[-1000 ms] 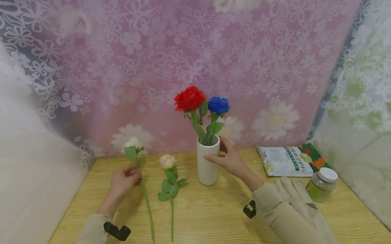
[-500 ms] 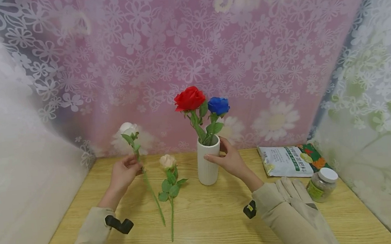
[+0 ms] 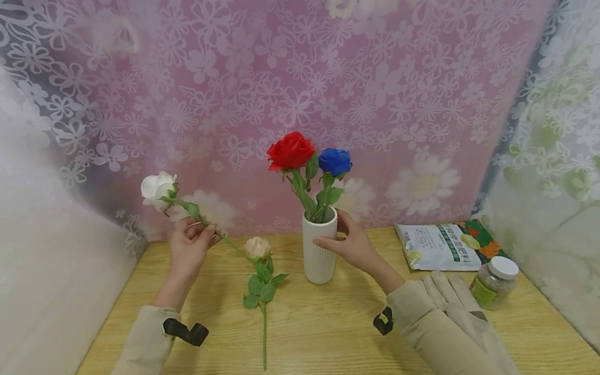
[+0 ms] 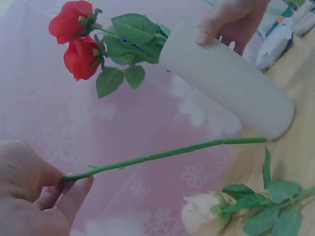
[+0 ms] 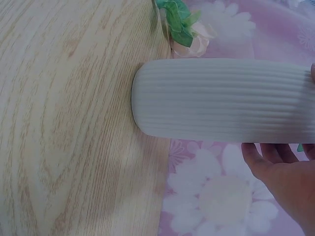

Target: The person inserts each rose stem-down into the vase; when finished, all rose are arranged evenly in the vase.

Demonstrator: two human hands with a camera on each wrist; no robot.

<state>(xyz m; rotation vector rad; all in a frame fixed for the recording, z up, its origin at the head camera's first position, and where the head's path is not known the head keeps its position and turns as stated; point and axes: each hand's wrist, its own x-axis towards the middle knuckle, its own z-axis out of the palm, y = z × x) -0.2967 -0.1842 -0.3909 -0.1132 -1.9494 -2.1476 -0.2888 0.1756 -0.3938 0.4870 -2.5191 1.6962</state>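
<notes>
My left hand (image 3: 190, 248) pinches the green stem of a white rose (image 3: 158, 187) between thumb and fingers. The bloom tilts up to the left, and the bare stem (image 4: 162, 155) slants down to the right above the table. My right hand (image 3: 356, 247) grips the upper side of a white ribbed vase (image 3: 318, 257), which stands upright. A red rose (image 3: 291, 151) and a blue rose (image 3: 336, 161) rise from it; two red blooms (image 4: 81, 56) show in the left wrist view. Between left hand and vase, a pale peach rose (image 3: 258, 248) lies on the table.
The wooden table (image 3: 314, 353) has a flower-patterned pink curtain (image 3: 248, 85) behind it. To the right are a printed packet (image 3: 441, 246), a white-lidded jar (image 3: 495, 283) and pale gloves (image 3: 457, 299), partly under the right sleeve.
My left hand has lifted the white rose off the table and tilted it, bloom to the left and stem end swung right and up. The right hand and vase have stayed put.
</notes>
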